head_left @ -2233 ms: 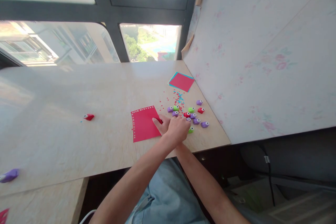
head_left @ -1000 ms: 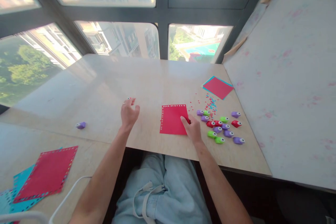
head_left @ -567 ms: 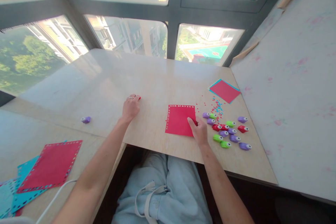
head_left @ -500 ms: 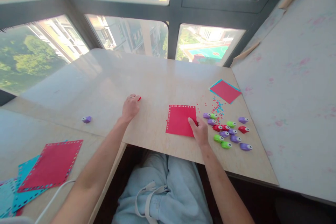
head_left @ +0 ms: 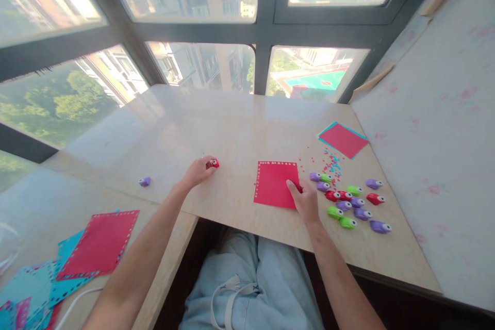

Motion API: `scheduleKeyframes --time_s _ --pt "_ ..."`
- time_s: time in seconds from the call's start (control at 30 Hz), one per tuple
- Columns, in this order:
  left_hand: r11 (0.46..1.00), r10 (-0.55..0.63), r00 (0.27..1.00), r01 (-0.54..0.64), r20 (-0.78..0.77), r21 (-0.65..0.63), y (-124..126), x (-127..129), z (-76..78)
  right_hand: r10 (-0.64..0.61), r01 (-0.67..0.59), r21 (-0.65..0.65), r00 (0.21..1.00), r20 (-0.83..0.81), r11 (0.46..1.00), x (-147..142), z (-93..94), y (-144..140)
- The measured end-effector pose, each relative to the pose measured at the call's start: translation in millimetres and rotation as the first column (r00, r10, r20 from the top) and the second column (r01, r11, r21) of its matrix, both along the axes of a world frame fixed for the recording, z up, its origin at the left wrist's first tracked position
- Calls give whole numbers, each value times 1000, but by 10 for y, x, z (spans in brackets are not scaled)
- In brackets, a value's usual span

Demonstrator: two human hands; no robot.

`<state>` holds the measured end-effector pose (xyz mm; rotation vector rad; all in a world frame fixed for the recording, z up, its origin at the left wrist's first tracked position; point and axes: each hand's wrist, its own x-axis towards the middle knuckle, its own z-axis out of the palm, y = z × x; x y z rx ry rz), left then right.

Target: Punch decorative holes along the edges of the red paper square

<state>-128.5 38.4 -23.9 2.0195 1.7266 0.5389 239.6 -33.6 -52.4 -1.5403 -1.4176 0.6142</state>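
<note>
My left hand [head_left: 201, 171] is closed around a small red craft punch [head_left: 215, 163], just above or on the table to the left of the sheet; the punch's round white-and-dark end shows at the fingertips. My right hand [head_left: 305, 197] grips the right edge of a square red paper sheet [head_left: 274, 185], thumb on top and the other fingers mostly hidden. Rows of small punched holes run along the sheet's top and left edges. Close to my right hand lie several purple, green and red craft punches [head_left: 343, 195].
Red and blue paper bits [head_left: 333, 164] are scattered behind the punches. A stack of red and blue sheets [head_left: 343, 139] lies at the back right. One purple punch [head_left: 144, 181] stands at left. Hole-edged red and blue sheets [head_left: 101, 242] and a white cable [head_left: 77, 301] occupy the lower left.
My left hand has turned and come slightly nearer and right, so the red punch's end now shows. The right hand keeps its grip on the sheet. The whole view has shifted a little.
</note>
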Motion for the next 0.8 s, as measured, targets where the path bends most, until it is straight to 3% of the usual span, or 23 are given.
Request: scheduleKeyframes --time_s 0.17,0.43,0.63,0.8 --pt "996 -59 998 58 -10 -74 -243 142 71 0 0 2 1000 -2 1000 -1 26 -7" --pt "985 -160 978 149 -134 -86 -628 632 128 -3 2 -22 1000 -29 1000 10 6 4" --pt "981 -193 967 193 -169 -16 -775 996 108 11 -12 -24 998 -57 1000 19 25 11" --pt "969 -225 974 228 -37 96 -802 1045 7 14 -15 -14 997 -80 1000 15 46 6"
